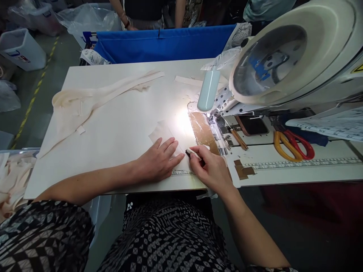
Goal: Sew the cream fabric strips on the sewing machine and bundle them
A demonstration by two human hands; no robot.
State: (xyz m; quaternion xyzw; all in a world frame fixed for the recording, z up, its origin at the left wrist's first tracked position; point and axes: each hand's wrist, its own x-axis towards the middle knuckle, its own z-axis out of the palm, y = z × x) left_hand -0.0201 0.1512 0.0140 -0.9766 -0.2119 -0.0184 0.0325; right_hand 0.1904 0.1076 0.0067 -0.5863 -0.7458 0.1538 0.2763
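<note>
My left hand [159, 160] lies flat with its fingers spread, pressing a small pale piece of cloth [162, 131] onto the white table. Just right of it, my right hand [211, 170] is closed around a small white tool with a dark tip [194, 153], mostly hidden by the fingers. That tip points at the cloth's edge near my left fingertips. Beyond both hands stands the sewing machine [320, 56], its lamp lighting the table. Brown tape [203, 130] covers the surface beside its needle area.
A long cream cloth [76, 102] stretches over the table's left side. Scissors [293, 147], a phone [252, 125] and a wooden-handled tool [239, 139] lie to the right. Behind the table hangs a blue cloth [167, 45]; another person [144, 15] stands beyond it.
</note>
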